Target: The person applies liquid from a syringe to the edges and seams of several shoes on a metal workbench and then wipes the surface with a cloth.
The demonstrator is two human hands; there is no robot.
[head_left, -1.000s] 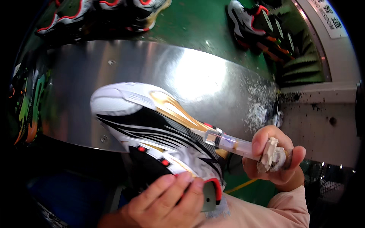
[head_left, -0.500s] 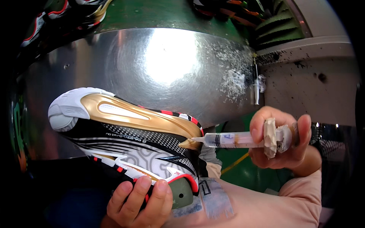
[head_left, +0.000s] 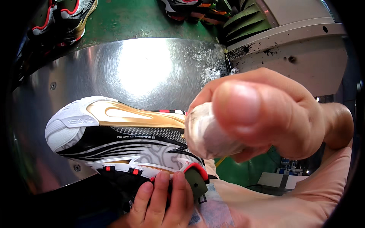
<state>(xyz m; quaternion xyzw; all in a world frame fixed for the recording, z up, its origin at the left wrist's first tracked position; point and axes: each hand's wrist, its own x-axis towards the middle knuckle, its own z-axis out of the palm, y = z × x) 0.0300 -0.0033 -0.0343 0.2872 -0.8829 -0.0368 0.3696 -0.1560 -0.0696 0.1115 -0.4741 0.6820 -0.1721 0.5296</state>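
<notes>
A black-and-white sneaker (head_left: 121, 140) with a gold midsole lies on its side, its white toe to the left and its sole edge turned away from me. A dark green last (head_left: 195, 184) fills its opening. My left hand (head_left: 163, 201) grips the shoe at the collar and laces, fingers curled over the edge. At the heel end, close to the camera, my right hand (head_left: 262, 117) is closed round a syringe, its pale, wrapped plunger end (head_left: 213, 136) facing me. The syringe's barrel and tip are hidden behind that end and the hand, so contact with the shoe cannot be seen.
Beneath the shoe is a shiny steel plate (head_left: 91, 79) with white residue (head_left: 209, 74) at its right end. More sneakers (head_left: 70, 22) stand on the green surface (head_left: 125, 19) at the far left. A beige machine housing (head_left: 296, 64) and green ribbed part (head_left: 247, 19) occupy the far right.
My right hand and the syringe have swung up toward the camera, and the barrel no longer shows. The shoe lies more level, with my left hand shifted slightly right along it.
</notes>
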